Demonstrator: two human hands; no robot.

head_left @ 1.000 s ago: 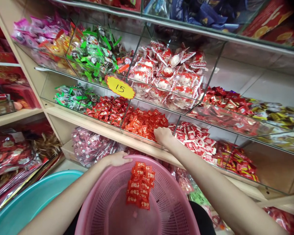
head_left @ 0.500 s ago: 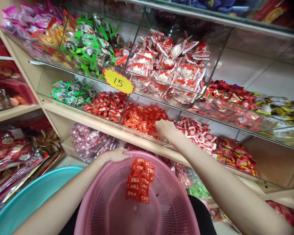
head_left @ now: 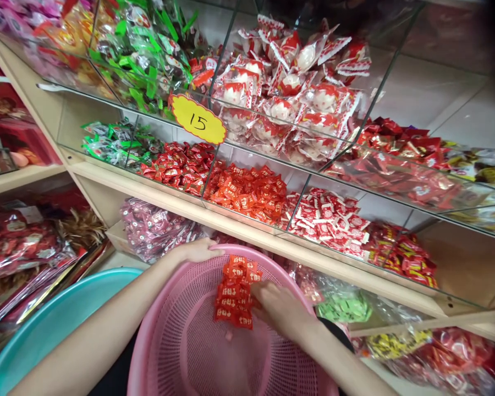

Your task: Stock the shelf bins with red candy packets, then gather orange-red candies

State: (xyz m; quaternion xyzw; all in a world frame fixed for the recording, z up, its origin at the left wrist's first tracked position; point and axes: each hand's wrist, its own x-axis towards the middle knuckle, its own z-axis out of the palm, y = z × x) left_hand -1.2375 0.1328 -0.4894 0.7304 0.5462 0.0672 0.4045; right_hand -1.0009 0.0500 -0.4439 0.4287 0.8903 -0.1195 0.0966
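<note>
A pink mesh basket (head_left: 181,341) sits in front of me with a pile of orange-red wrapped candies (head_left: 236,291) inside, near its far rim. My left hand (head_left: 198,250) grips the basket's far rim. Inside the basket, my right hand (head_left: 278,308) rests on the right side of the candy pile, fingers curled over some of the candies. On the shelf above is a glass bin of the same orange-red candies (head_left: 249,190).
Glass shelf bins hold green (head_left: 109,144), dark red (head_left: 179,165) and red-and-white candies (head_left: 328,217). A yellow price tag (head_left: 198,119) reads 15. A teal tub (head_left: 58,324) sits at lower left. Bagged sweets fill the space under the wooden shelf (head_left: 247,236).
My right hand left the shelf bin of orange-red candies and came down into the pink basket onto the candy pile. The camera tilted downward. My left hand stayed on the rim.
</note>
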